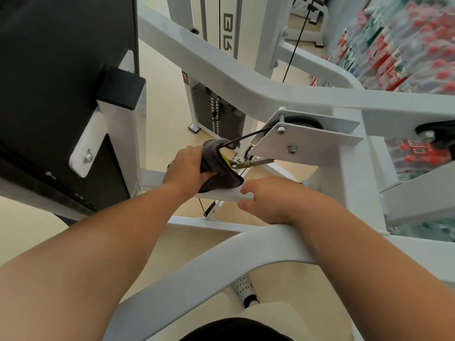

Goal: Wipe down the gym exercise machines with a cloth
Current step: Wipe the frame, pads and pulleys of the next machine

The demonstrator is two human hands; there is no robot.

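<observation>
Left hand: the left hand [189,168] is gripping a dark grey cloth [219,168], fingers curling over its bunched top.
Cloth: it is lying against the white crossbar [152,175] of the machine, touching the black cable [246,137] and covering part of a yellow piece [226,160].
Right hand: the right hand [268,200] is hovering at the crossbar's near edge, fingers loosely curling and holding nothing; whether it is touching the bar I cannot tell.
Snag risk: cloth folds are sitting right at the cable and its metal end fitting [256,162], so a hard pull is likely catching fabric there.
Pinch risk: the pulley bracket [310,141] is standing just beside both hands; if the weight stack [216,112] is shifting, fingers are in danger near the cable.
Missed areas: the bunched cloth is probably skipping the bar's underside.
Upright lettering: large outlined characters [225,33] are running down the white upright, a "B" reading plainly, the next one cropped.
Sticker: a small dark label [185,78] is showing, too small to read.
Packs: stacked bottle packs [406,45] are showing red labels, too blurred to read.
</observation>
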